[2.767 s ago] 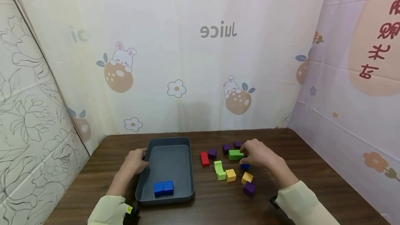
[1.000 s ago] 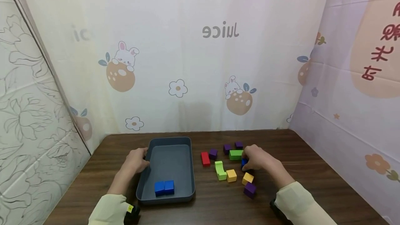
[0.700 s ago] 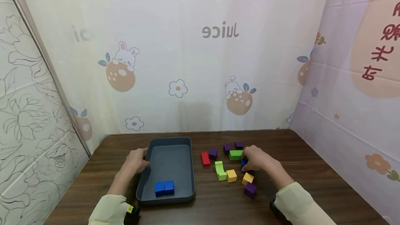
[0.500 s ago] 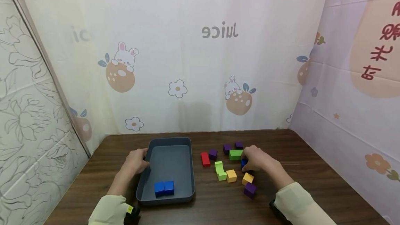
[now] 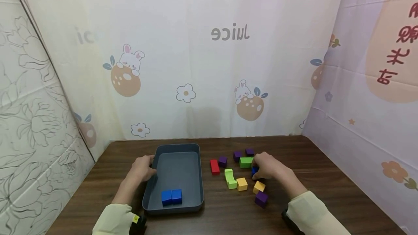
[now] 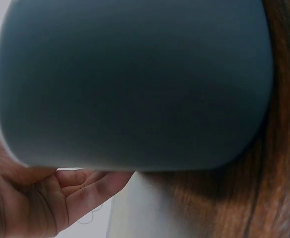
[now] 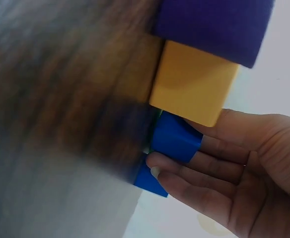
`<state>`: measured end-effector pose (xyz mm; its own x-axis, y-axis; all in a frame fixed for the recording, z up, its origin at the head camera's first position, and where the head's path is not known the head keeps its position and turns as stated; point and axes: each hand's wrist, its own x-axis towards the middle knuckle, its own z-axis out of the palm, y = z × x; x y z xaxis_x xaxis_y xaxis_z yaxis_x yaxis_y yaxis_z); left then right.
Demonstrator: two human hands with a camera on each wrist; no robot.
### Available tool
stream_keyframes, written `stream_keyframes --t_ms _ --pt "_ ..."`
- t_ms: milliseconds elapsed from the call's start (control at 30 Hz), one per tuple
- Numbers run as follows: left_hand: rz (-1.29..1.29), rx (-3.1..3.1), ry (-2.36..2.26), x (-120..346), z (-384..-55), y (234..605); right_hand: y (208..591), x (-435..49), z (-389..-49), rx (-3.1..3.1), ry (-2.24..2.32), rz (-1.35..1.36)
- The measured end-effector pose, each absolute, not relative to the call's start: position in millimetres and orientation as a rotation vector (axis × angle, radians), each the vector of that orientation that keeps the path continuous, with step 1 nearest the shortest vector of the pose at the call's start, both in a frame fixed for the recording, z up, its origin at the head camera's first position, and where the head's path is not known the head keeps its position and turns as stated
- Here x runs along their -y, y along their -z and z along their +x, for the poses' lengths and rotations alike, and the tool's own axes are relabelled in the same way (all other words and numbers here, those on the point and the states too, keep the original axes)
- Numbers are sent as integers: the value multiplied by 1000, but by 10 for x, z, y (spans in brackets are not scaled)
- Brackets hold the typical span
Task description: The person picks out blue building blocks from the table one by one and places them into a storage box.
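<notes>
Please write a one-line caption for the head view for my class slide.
Left hand touching a gray tray, right hand pinching a blue block near other blocks.

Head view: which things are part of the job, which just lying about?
Likely in the job:
- tray, left hand at its side
- blue blocks inside it
- blue block pinched by right hand

Apparently lying about:
- red block
- purple blocks
- yellow blocks
- both green blocks

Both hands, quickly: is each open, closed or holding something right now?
Left hand: open, touching the gray tray.
Right hand: closed, holding a blue block.
</notes>
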<state>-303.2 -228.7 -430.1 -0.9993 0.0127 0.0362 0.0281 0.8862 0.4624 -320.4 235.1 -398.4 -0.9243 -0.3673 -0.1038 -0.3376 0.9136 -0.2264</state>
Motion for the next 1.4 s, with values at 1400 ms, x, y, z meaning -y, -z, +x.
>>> stream_keyframes --t_ms 1400 --pt "-55 3017 750 2293 -3033 4298 3489 -1683 -2774 -2893 593 -775"
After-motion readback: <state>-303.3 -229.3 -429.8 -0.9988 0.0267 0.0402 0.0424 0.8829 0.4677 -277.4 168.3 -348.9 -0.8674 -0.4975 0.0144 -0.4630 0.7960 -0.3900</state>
